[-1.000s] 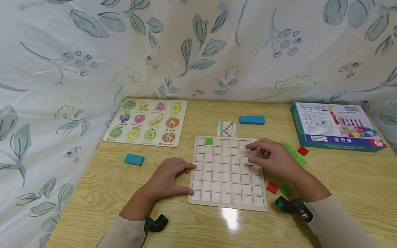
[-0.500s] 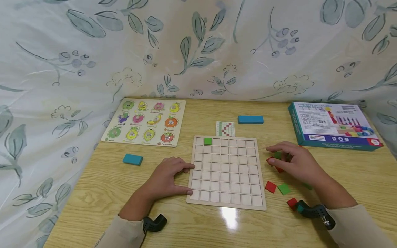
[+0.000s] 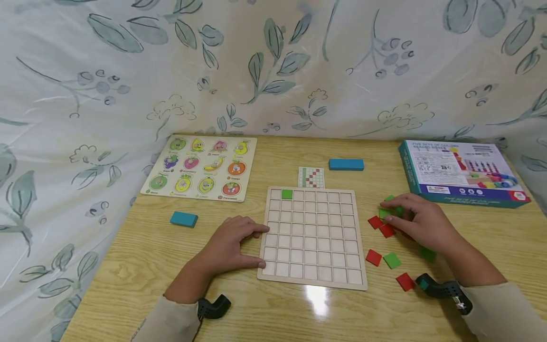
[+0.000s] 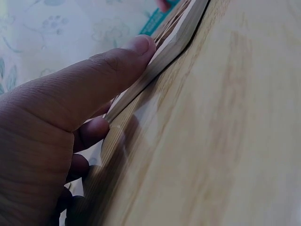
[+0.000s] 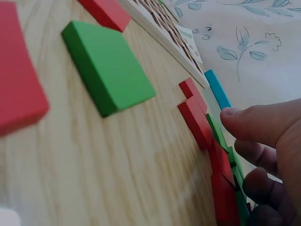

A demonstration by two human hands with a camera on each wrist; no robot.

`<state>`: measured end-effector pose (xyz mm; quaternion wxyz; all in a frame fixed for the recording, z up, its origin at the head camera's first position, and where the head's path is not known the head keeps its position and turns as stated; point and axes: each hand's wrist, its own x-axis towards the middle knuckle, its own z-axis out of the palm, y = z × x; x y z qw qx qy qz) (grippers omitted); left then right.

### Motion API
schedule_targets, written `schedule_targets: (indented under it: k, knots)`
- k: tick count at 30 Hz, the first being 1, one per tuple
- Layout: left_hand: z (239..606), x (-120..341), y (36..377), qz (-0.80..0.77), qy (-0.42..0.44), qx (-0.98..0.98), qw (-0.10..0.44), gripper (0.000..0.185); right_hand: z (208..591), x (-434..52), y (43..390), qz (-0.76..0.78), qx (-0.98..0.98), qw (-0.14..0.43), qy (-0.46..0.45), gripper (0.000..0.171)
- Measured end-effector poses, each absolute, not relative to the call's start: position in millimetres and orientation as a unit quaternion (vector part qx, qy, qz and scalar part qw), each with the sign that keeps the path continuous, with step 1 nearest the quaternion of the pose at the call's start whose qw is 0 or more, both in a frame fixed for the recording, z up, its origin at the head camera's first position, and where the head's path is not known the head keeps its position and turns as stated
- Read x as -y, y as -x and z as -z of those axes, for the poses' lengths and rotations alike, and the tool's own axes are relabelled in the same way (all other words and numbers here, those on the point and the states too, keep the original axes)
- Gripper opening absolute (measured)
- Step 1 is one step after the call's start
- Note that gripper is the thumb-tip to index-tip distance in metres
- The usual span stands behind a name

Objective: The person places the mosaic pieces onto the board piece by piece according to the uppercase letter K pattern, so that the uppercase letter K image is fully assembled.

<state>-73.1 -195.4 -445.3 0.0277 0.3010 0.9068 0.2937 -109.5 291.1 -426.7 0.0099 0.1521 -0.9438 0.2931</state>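
Hands (image 3: 231, 244) two, grid board (image 3: 313, 237) one

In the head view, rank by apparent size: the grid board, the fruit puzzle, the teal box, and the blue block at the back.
1. Grid board, the largest.
2. Teal box and fruit puzzle look much alike; both lie farther from the camera, so I won't rank them.
3. Blue block, clearly the smallest.

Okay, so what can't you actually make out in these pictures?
- Head view: the right hand covers part of the pile of red and green square tiles, so no count.
- Head view: the small checked pattern card is too small to read.
- Left wrist view: the left hand hides most of the wooden grid board.
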Motion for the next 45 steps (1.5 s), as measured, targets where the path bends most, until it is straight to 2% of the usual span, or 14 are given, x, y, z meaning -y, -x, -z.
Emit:
schedule_targets:
  k: [7,24,33,45]
  knots:
    - [446,196,73,-0.292,-0.300,-0.908,0.031,0.073,428,-288,113,-0.258,0.955,0.013,-0.144,0.029]
    - [444,195,73,-0.289,-0.297,-0.909,0.033,0.073,427,-284,119,-0.269,0.955,-0.025,-0.119,0.026]
    - [444,195,73,-0.289,-0.298,-0.909,0.032,0.072,422,-285,122,-0.314,0.944,-0.071,-0.077,0.018]
    - [445,196,74,-0.288,-0.297,-0.910,0.034,0.072,413,-280,129,-0.344,0.931,-0.101,-0.064,0.020]
